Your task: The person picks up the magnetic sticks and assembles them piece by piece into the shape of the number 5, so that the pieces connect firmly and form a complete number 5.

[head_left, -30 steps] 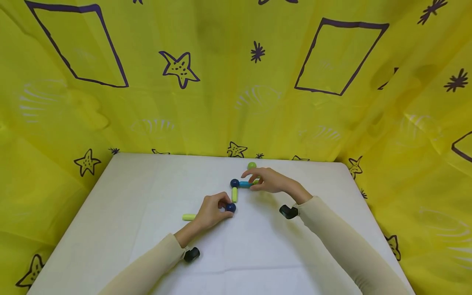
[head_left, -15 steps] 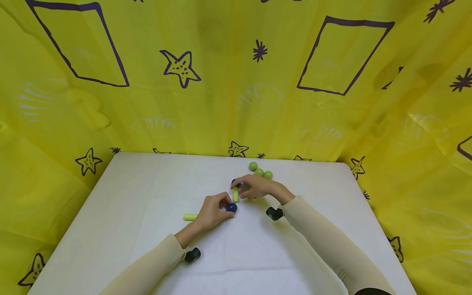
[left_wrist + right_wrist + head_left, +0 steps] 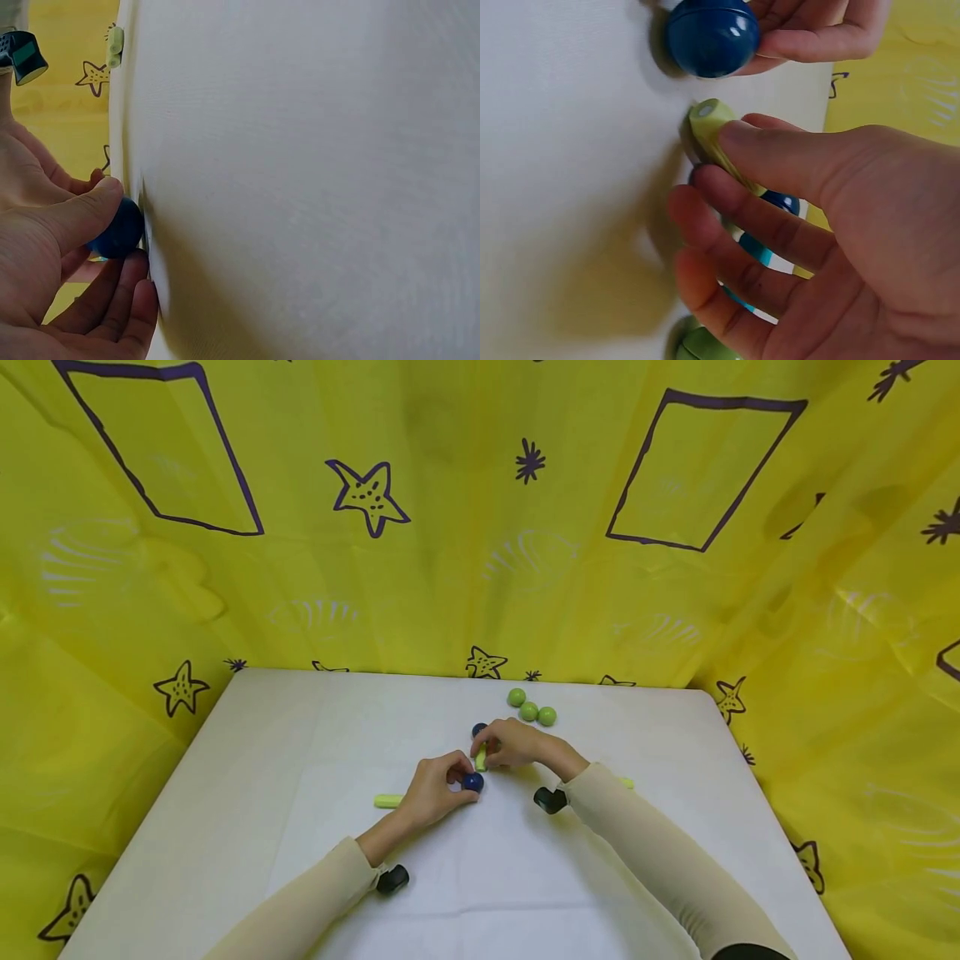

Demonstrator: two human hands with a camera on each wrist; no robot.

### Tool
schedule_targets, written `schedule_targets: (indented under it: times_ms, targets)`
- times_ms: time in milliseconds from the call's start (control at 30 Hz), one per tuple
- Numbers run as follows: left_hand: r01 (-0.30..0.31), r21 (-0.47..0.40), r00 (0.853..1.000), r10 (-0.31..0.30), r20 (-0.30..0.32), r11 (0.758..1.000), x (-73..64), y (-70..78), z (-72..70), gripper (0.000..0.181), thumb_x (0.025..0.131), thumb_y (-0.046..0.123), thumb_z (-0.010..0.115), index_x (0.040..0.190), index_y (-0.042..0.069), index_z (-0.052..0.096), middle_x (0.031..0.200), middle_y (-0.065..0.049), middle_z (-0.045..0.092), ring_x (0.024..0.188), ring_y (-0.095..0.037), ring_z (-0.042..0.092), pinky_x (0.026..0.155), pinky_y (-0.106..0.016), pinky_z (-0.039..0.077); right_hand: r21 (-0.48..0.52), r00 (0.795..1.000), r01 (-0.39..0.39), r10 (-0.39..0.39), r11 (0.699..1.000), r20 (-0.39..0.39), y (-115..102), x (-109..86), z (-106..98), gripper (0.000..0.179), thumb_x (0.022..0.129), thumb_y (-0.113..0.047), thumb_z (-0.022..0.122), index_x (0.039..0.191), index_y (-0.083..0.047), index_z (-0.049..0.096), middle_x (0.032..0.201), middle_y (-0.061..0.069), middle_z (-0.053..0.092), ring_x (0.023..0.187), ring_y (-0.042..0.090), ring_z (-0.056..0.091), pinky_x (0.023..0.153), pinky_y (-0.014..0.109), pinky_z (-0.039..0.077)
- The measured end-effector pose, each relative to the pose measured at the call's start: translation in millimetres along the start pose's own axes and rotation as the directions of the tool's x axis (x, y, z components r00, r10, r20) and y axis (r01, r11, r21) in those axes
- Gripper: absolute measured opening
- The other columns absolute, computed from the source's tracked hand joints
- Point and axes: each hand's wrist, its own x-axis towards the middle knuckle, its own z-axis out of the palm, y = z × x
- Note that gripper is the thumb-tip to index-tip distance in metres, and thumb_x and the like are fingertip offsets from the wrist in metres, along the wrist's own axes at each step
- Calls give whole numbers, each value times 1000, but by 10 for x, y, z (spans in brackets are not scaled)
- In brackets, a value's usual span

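Note:
My left hand pinches a dark blue ball between thumb and fingers, low over the white table. Just beyond it, my right hand holds a yellow-green magnetic rod between thumb and index finger. The rod's near end, with a pale round spot, points at the held ball across a small gap in the right wrist view. At the rod's far end sits a second dark blue ball. A light blue rod shows behind my right fingers, mostly hidden by them.
Several green balls, among them one green ball, lie behind my right hand. A yellow-green rod rests left of my left hand. Another rod peeks out past my right sleeve. Yellow curtain surrounds the white table.
My right hand has moved left from the light blue rod to the yellow-green rod and now grips it, uncovering the green balls. My left hand stays at its ball.

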Motion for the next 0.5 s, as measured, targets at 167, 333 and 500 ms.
schedule_targets:
  times_ms: [167,333,500]
  targets:
    - [2,-4,1000,-2,3,1000,-12,10,-13,30,77,0,88,98,2,68,95,-8,74,86,-21,73,78,-33,59,21,999,-1,2,1000,-33,12,8,36,16,93,-3,74,108,-9,76,85,-1,66,75,12,57,66,22,46]
    - [0,-18,1000,0,8,1000,-23,33,-25,24,81,0,85,100,1,69,97,-9,74,88,-23,74,80,-34,59,5,998,8,-7,1000,-57,15,17,43,15,92,-2,74,106,-8,77,84,-1,66,73,10,56,67,22,47]
    - [3,-12,1000,-3,14,1000,-37,45,-31,21,84,0,82,102,1,70,99,-9,75,90,-23,74,81,-36,59,-1,999,10,-10,1000,-46,32,41,19,16,92,-3,74,107,-8,78,84,-2,67,73,9,56,68,22,47]
